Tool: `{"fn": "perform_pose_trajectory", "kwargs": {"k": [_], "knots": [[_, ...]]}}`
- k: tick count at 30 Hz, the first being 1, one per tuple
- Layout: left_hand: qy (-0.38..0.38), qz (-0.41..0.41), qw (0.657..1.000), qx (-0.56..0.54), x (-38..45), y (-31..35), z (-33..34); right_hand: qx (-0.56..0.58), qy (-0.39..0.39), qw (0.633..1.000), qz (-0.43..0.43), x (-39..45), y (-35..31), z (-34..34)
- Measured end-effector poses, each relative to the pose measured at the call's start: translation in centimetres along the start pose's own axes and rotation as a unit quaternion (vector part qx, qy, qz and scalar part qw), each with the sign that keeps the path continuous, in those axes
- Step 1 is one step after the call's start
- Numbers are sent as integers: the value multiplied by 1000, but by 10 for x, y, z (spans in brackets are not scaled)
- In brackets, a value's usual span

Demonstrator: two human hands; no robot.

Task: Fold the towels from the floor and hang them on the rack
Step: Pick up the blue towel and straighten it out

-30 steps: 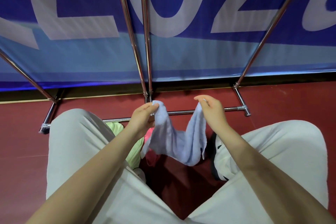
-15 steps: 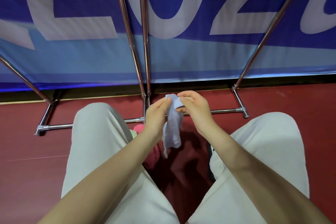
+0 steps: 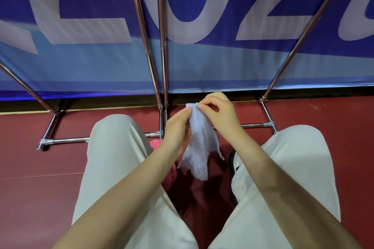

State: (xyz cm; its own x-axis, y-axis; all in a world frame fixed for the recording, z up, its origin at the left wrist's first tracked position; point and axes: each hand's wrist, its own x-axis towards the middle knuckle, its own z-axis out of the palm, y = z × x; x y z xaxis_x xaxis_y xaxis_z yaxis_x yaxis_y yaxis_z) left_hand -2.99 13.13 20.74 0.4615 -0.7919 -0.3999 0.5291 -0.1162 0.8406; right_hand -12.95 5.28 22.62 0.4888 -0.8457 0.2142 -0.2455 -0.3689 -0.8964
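I am watching both hands meeting at the top edge of a pale blue towel (image 3: 197, 143): the right hand (image 3: 219, 116) is pinching the gathered upper corner between thumb and curled fingers, while the left hand (image 3: 177, 131) is gripping the same cloth just below, its fingers closing against the fabric's left side. The towel is hanging doubled and loose from that shared grip, its lower end drooping between the knees without clearly touching the floor. The person is crouching in cream trousers (image 3: 119, 159), both bare forearms reaching in from the bottom of the frame. A pink towel (image 3: 159, 145) is lying on the dark red floor (image 3: 30, 168) beside the left knee, partly hidden behind the left wrist. A dark shoe (image 3: 232, 159) is showing at the inner edge of the right trouser leg. Just beyond the hands, the chrome rack (image 3: 162, 66) is standing with its base rails running along the floor and its poles rising out of the frame. Behind it a blue banner (image 3: 91, 62) is stretching across the wall, carrying large white letters cut off by the frame; I am making out "L", "U" and "Z", but the full wording cannot be read.
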Motion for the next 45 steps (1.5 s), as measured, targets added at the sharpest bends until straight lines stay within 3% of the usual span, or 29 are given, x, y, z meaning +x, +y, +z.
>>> {"fn": "perform_pose_trajectory", "kwargs": {"k": [15, 25, 34, 39, 45], "knots": [[-10, 0, 997, 76, 0, -8, -3, -18, -41, 999, 28, -14, -1, 3], [-17, -13, 999, 44, -3, -16, 9, 80, 22, 991, 106, -16, 6, 8], [-18, 102, 985, 138, -8, -16, 9, 158, 1, 976, 149, -18, 5, 3], [22, 128, 983, 134, -1, -6, 1, 175, -47, 978, 98, -20, 0, 7], [42, 148, 980, 128, 4, 6, -16, 92, -73, 991, 61, -26, 10, 11]]}}
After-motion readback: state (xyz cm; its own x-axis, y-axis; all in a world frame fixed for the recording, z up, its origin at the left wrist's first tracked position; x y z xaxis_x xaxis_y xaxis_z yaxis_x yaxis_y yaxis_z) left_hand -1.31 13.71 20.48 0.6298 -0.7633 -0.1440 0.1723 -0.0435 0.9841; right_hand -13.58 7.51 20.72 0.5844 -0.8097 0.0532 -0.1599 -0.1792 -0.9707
